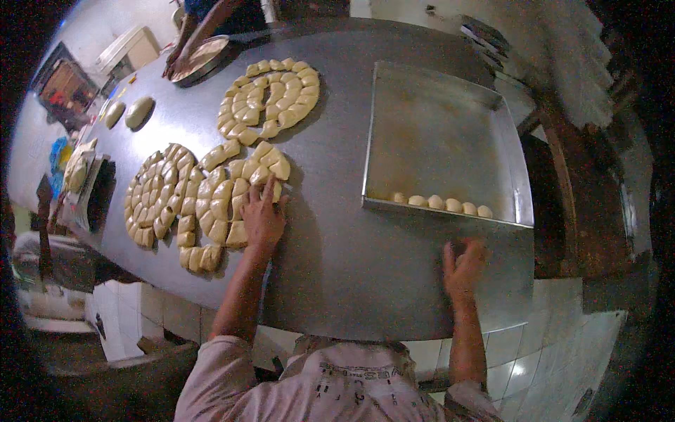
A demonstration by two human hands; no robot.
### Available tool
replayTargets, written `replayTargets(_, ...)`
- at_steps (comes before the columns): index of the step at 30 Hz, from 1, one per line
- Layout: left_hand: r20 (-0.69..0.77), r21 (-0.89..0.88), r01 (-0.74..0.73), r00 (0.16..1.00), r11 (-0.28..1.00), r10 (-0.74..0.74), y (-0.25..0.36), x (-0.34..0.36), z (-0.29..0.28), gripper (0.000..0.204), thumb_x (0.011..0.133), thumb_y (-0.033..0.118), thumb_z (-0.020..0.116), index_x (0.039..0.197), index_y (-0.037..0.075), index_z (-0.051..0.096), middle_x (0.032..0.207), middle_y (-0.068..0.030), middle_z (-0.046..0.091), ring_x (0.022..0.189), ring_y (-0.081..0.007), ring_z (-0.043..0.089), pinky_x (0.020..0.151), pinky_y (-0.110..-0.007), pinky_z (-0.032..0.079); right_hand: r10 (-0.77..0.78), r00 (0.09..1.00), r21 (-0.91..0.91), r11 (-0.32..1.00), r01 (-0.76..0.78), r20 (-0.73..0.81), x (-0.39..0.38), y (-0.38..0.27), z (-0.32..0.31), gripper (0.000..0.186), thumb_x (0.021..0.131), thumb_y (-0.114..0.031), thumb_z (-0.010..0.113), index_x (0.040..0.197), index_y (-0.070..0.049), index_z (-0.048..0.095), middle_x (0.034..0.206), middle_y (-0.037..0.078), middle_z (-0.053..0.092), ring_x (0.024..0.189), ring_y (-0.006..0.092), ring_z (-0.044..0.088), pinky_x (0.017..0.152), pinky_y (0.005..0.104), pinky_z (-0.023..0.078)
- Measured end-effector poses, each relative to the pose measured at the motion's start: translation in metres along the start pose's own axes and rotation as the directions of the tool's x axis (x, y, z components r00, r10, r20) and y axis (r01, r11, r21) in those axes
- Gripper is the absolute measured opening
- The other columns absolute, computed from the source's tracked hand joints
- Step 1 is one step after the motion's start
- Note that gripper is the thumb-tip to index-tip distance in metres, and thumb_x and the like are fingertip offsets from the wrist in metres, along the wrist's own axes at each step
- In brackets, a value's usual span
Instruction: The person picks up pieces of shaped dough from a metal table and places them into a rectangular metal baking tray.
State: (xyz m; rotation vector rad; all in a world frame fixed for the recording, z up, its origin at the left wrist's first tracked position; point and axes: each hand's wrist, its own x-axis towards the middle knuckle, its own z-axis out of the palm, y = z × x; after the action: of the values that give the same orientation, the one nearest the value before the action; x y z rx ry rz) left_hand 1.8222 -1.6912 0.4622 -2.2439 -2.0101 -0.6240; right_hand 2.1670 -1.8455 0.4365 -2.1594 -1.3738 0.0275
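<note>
My left hand (pixel 262 218) reaches onto cut dough pieces (pixel 219 200), its fingers stretched out and touching those at the cluster's right edge. The pieces are pale, smooth and packed side by side. Closed with curled fingers, my right hand (pixel 464 271) is low over the table, just in front of the metal baking tray (pixel 450 214). Whatever it may hold is hidden under the fingers. Inside the tray, several round dough balls (pixel 436 202) sit in a row along the near wall.
Another ring of cut dough (pixel 299 105) lies farther back on the metal table (pixel 330 274). Two uncut dough lumps (pixel 139 112) rest at the far left. Across the table, another person's hands (pixel 176 62) are at a round pan (pixel 205 62).
</note>
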Motion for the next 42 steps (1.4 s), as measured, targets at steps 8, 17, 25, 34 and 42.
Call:
replayTargets(8, 0.461, -0.569, 0.246, 0.885, 0.784, 0.057, 0.021, -0.05, 0.021, 0.026, 0.086, 0.017, 0.05, 0.108, 0.002, 0.049, 0.098, -0.0131, 0.053, 0.094, -0.0301, 0.05, 0.082, -0.036, 0.04, 0.2, 0.978, 0.153, 0.97, -0.189, -0.053, 0.041, 0.06, -0.031, 0.026, 0.071, -0.012, 0.065, 0.091, -0.002, 0.052, 0.089, 0.015, 0.052, 0.084, 0.0338, 0.049, 0.076, 0.0457, 0.037)
replayTargets(17, 0.541, -0.833, 0.53, 0.84, 0.159, 0.032, 0.106, -0.071, -0.01, 0.018, 0.08, 0.008, 0.057, 0.075, 0.012, 0.04, 0.072, 0.0042, 0.038, 0.066, -0.0057, 0.035, 0.059, -0.021, 0.032, -0.147, 0.989, -0.099, 0.984, 0.149, 0.025, 0.019, 0.104, -0.045, 0.024, 0.072, -0.012, 0.064, 0.091, -0.003, 0.052, 0.093, 0.016, 0.052, 0.093, 0.0331, 0.05, 0.088, 0.0414, 0.038)
replayTargets(25, 0.552, -0.799, 0.539, 0.833, 0.265, -0.031, 0.1, -0.084, -0.019, 0.022, 0.078, 0.012, 0.065, 0.077, 0.011, 0.043, 0.069, 0.0037, 0.042, 0.064, -0.0057, 0.04, 0.056, -0.021, 0.035, -0.071, 0.985, 0.205, 0.978, 0.038, 0.154, 0.023, 0.116, -0.087, 0.026, 0.076, -0.006, 0.058, 0.101, -0.001, 0.054, 0.091, 0.012, 0.058, 0.093, 0.0272, 0.055, 0.086, 0.0359, 0.043)
replayTargets(34, 0.662, -0.745, 0.666, 0.746, -0.046, 0.081, 0.116, -0.091, -0.027, 0.016, 0.086, 0.018, 0.057, 0.091, 0.007, 0.046, 0.086, -0.0015, 0.045, 0.078, -0.0118, 0.045, 0.068, -0.026, 0.04, 0.054, 0.982, 0.148, 0.986, -0.082, 0.18, 0.13, 0.06, -0.094, 0.03, 0.089, -0.023, 0.049, 0.11, -0.004, 0.057, 0.106, 0.009, 0.06, 0.09, 0.0198, 0.058, 0.078, 0.0281, 0.045)
replayTargets(42, 0.754, -0.656, 0.598, 0.491, 0.461, 0.436, 0.111, -0.103, -0.057, 0.023, 0.085, 0.018, 0.055, 0.105, 0.007, 0.057, 0.098, -0.0153, 0.058, 0.094, -0.0276, 0.054, 0.082, -0.037, 0.042, -0.442, 0.737, 0.585, 0.807, 0.078, 0.511, -0.057, -0.04, -0.033, 0.036, 0.082, -0.006, 0.053, 0.118, -0.009, 0.051, 0.116, 0.011, 0.053, 0.11, 0.028, 0.047, 0.092, 0.0354, 0.037)
